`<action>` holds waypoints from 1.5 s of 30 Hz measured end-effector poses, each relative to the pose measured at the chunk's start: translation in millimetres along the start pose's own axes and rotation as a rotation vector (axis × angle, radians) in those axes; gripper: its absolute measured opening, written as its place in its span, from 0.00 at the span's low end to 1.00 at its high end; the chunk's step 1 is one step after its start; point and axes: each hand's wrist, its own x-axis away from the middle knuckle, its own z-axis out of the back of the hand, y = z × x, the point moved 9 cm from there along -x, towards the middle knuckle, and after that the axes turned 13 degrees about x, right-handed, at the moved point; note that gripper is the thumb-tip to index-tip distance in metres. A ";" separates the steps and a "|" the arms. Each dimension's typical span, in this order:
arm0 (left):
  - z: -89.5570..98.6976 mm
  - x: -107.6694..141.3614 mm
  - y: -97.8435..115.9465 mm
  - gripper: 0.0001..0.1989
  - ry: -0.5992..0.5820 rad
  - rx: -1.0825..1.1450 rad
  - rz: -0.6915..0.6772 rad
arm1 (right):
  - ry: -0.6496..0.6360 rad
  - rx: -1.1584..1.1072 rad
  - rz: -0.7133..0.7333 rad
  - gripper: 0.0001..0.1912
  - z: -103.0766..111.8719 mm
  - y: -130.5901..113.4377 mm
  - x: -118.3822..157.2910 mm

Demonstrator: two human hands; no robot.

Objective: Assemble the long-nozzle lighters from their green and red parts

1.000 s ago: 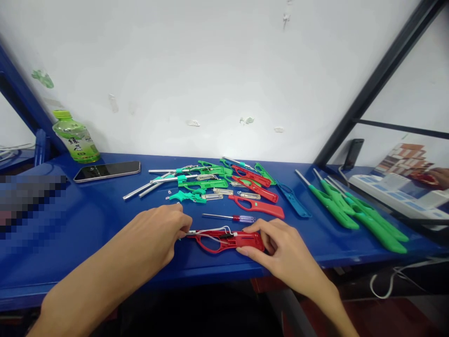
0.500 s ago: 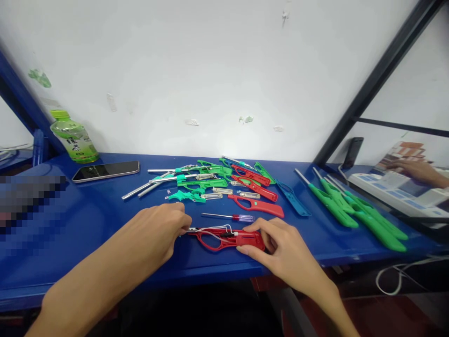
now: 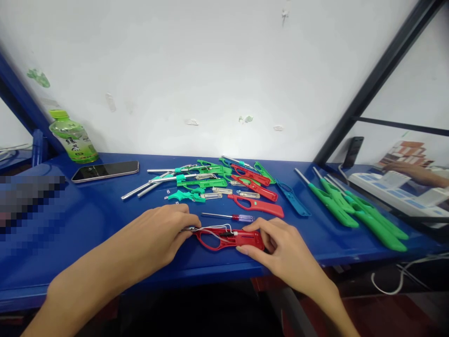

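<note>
A red lighter half-shell (image 3: pixel 228 238) lies near the front edge of the blue table, its inside facing up with white wires and a black part. My right hand (image 3: pixel 277 243) grips its right end between thumb and fingers. At its left end my left hand (image 3: pixel 175 229) pinches a small metallic part by the wires; the fingers partly cover it. A screwdriver (image 3: pixel 242 218) with a red and purple handle lies just behind the shell. Farther back are red casings (image 3: pixel 259 206), green casings (image 3: pixel 206 183), metal tubes (image 3: pixel 135 187) and clear tanks (image 3: pixel 249 194).
A green bottle (image 3: pixel 73 140) and a phone (image 3: pixel 105 171) are at the left back. A blue casing (image 3: pixel 293 199) and several green lighters (image 3: pixel 333 206) lie to the right. Beyond the dark frame (image 3: pixel 375 70), another person's hand (image 3: pixel 417 174) shows.
My left hand has shifted slightly right, over the shell's left end, and its fingers now pinch a metallic part there. The right hand has stayed in place.
</note>
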 end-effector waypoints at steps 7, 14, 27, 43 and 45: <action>14.7 -1.6 0.0 0.15 0.005 0.094 -0.051 | -0.002 0.005 -0.019 0.19 -1.2 0.7 0.2; 32.0 3.3 -2.8 0.12 0.064 0.178 -0.056 | 0.015 0.007 -0.018 0.19 1.0 -0.3 0.0; 21.9 -6.1 0.1 0.16 0.005 0.623 0.033 | 0.001 -0.001 -0.014 0.19 -1.5 0.3 -0.1; 4.5 -3.4 2.0 0.18 -0.104 0.904 0.155 | 0.014 0.000 -0.007 0.18 -0.8 -0.6 -0.3; 5.3 -4.1 4.3 0.18 -0.098 0.904 0.151 | 0.012 -0.003 -0.012 0.18 -1.2 0.3 -0.3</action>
